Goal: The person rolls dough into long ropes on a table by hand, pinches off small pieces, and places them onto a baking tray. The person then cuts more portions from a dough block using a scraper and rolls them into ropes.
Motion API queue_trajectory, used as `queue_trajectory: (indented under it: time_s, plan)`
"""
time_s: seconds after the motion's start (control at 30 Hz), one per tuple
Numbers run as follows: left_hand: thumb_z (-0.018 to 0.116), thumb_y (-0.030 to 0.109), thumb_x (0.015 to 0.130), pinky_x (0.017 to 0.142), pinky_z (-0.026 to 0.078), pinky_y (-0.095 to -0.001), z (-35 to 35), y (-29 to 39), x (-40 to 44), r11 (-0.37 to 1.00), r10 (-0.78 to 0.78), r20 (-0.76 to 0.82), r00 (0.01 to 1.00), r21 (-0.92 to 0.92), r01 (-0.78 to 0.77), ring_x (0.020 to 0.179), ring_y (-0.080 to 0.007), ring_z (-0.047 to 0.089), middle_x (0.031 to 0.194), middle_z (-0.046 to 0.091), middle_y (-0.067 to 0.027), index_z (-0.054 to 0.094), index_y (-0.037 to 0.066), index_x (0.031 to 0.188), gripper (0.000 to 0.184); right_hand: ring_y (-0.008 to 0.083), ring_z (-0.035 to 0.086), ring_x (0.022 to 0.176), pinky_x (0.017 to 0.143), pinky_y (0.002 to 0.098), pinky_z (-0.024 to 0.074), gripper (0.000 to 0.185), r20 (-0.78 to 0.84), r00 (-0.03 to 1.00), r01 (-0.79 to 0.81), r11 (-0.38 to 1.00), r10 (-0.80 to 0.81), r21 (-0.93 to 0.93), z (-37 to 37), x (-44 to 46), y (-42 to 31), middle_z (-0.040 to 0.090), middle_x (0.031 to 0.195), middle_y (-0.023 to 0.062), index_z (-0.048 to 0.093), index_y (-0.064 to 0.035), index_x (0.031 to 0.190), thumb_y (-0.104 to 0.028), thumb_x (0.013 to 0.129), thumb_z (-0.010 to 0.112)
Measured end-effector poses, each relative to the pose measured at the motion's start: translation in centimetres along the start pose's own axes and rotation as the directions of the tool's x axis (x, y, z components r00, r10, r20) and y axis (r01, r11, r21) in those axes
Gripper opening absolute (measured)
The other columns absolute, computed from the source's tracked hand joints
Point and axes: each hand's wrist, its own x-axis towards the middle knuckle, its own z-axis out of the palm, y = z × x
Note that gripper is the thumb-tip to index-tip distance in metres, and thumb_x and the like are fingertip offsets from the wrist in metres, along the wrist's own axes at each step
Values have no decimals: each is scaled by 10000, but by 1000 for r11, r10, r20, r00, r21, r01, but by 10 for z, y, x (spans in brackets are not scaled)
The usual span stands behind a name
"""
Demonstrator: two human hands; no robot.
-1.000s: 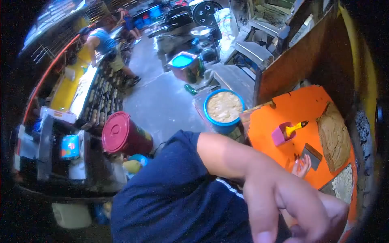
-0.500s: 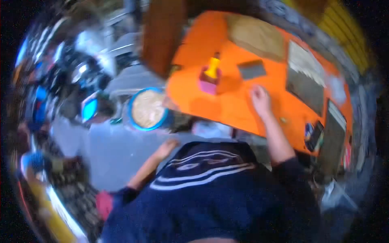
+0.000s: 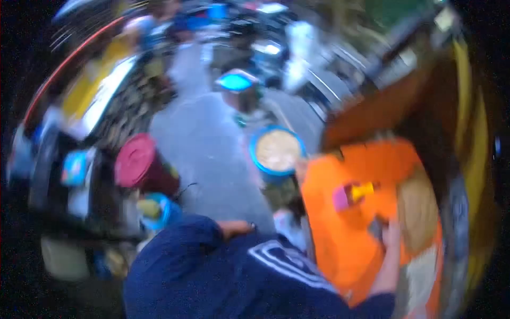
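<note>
My right hand (image 3: pixel 392 234) is on the orange table (image 3: pixel 334 234), its fingers closed round the edge of a grey scraper (image 3: pixel 376 228). Just beyond the hand lies a large slab of dough (image 3: pixel 418 210). A pink container (image 3: pixel 341 198) with a yellow-handled brush (image 3: pixel 363 191) stands to the left of the scraper. My left arm is bent close to my body; its hand (image 3: pixel 241 227) is small and blurred at the front of my shirt, nearest to the floor side, and its fingers cannot be made out.
A blue-rimmed tub of dough (image 3: pixel 278 151) stands beside the table's left corner. On the left are a dark red lidded bucket (image 3: pixel 137 162) and a blue basin (image 3: pixel 162 212). A blurred person (image 3: pixel 143 32) is at the yellow table (image 3: pixel 93 95) in the back left.
The view has swung left, back towards the bucket and aisle. My right hand has moved onto the scraper. My left arm has drawn in towards my body.
</note>
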Motion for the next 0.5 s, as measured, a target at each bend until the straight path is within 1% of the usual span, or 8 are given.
queue_trajectory:
  time_s: [0.03,0.07,0.1,0.13,0.17,0.3,0.47,0.5]
  plan:
    - [521,283,825,741,422,-318,12,27,-16,967,-113,-32,993,224,117,770,-164,527,882,610,-48,600,55,1001,299,310,548,730,665,387,461,204,6,968,203,775,-249,-599,-3,0,29,568,837,157,562,-18,904,-58,710,514]
    - [514,301,818,714,423,-330,26,51,-40,869,-252,-77,965,422,260,727,-192,521,847,613,-74,603,47,976,312,338,532,765,704,406,446,230,-10,977,158,752,-214,-640,-4,9,59,551,863,172,541,-20,914,-41,689,496]
    - [507,299,816,698,421,-333,43,93,-80,822,-157,-216,964,513,248,708,-200,513,834,610,-76,601,42,978,318,352,521,790,730,408,438,253,8,994,90,756,-111,-648,-10,9,41,546,884,177,539,-26,913,-36,664,495]
    - [501,298,814,681,419,-337,57,121,-106,753,-61,-324,944,606,256,690,-208,504,820,606,-78,599,37,981,324,364,516,763,707,418,441,242,-40,931,241,694,-363,-678,-7,11,52,535,871,178,544,0,893,-57,660,509]
    - [501,298,814,681,419,-337,62,116,-112,768,-57,-349,936,583,264,690,-208,504,820,606,-78,599,37,981,324,364,516,763,707,418,441,242,-18,921,275,681,-389,-678,-11,25,58,535,871,178,544,0,893,-57,660,509]
    - [478,271,821,637,399,-346,53,88,-143,942,-15,-352,936,310,132,666,-204,492,806,598,-49,618,79,956,273,362,518,686,659,417,447,207,148,979,-14,766,141,-642,-32,-3,-24,545,792,174,549,21,833,-87,658,531]
    - [480,254,810,628,408,-368,-13,69,-89,897,19,-280,960,428,107,669,-228,505,817,609,-57,623,70,954,274,317,547,842,739,389,453,410,-3,972,-200,818,236,-540,-48,0,12,542,1016,184,522,16,1064,-98,673,568]
    - [481,250,808,625,410,-374,-29,70,-75,884,23,-253,967,458,99,670,-234,508,820,612,-59,625,68,954,274,324,547,741,681,393,453,294,-95,995,-80,817,31,-570,-45,-7,10,556,865,178,546,21,931,-101,663,568]
